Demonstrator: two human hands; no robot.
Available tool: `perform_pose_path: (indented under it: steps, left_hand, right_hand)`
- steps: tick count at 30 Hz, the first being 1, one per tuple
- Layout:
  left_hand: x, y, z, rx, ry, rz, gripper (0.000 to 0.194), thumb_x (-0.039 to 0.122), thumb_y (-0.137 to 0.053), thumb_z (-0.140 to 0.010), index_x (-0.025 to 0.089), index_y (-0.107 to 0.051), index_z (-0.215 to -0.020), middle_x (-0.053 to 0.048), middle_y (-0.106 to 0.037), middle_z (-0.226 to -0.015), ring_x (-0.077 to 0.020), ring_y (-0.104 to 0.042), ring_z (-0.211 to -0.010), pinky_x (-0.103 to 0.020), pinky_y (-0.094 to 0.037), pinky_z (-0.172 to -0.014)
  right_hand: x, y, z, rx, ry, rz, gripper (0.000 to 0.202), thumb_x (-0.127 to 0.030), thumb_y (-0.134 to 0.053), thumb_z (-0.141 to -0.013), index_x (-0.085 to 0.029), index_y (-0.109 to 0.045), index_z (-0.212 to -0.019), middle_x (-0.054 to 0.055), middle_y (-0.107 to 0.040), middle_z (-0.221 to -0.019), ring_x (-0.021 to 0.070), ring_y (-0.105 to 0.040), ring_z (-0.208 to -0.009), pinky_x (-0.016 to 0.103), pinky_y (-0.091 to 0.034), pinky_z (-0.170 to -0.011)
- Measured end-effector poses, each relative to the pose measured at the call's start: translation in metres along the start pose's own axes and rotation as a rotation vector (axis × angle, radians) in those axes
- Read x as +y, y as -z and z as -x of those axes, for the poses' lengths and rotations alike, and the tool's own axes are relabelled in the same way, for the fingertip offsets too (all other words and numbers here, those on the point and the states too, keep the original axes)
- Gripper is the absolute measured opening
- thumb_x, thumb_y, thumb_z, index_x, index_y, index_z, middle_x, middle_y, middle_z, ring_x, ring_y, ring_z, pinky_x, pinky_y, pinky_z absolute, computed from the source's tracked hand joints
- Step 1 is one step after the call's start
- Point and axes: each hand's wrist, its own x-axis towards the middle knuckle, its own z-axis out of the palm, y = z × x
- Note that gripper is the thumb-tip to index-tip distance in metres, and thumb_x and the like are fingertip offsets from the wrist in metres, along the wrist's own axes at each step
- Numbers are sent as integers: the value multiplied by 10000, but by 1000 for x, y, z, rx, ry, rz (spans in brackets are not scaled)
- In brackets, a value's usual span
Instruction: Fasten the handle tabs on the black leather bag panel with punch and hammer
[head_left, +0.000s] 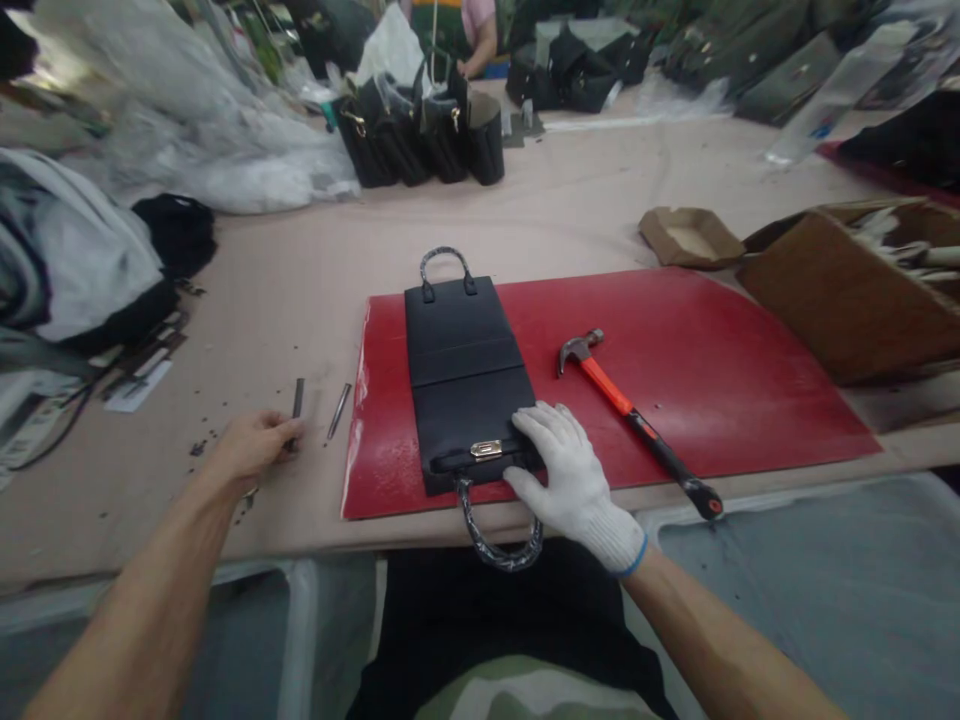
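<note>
A black handbag piece [466,345] lies flat on a red mat [697,370], with a plastic-wrapped handle at each end and a metal clasp [486,450] near my side. My right hand [566,475], in a white knit glove, rests on its near right corner, fingers outstretched and thumb apart. Left of the mat, my bare left hand [266,447] is closed, fingertips pinching the lower end of a thin dark metal rod [298,396]. Close by lies a second, shinier metal rod [340,411]. A claw hammer [630,412] with an orange and black handle lies right of the bag.
Several black bags [420,135] stand across the table, near another person's arm [484,45]. At right are a small cardboard tray [690,236] and a brown box [847,290]. Clear plastic wrap [247,150] is heaped at left. Small dark bits are scattered near my left hand.
</note>
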Motion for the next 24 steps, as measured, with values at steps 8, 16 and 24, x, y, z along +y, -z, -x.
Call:
perform_pose_path:
  steps: [8, 16, 24]
  left_hand:
    - [2, -10, 52, -163, 49, 986, 72, 81, -647, -865, 132, -671, -912, -57, -753, -825, -176, -732, -772, -335, -636, -779]
    - [-12, -20, 60, -130, -95, 980, 300, 192, -829, -736, 143, -641, -964, -65, -776, -874, -210, -754, -828, -395, -619, -878]
    - [-18, -34, 60, 5, -285, 668, 464, 389, -843, -616, 145, -661, -966, -43, -757, -882, -214, -746, -799, -402, -644, -838]
  right_hand:
    - [9, -7, -3, -3, 55, 102, 486, -423, -575, -943, -164, -605, -1353, 149, -615, -1390, 370, -517, -1356, 617, -371, -1190]
    - [14, -10, -6, 22, 93, 127, 457, -431, -554, -958, -152, -633, -1312, 164, -634, -1357, 385, -537, -1328, 636, -396, -1160]
    - [-3, -6, 1, 87, -17, 45, 455, -328, -672, -862, -145, -652, -1278, 146, -642, -1325, 333, -556, -1279, 558, -407, -1175]
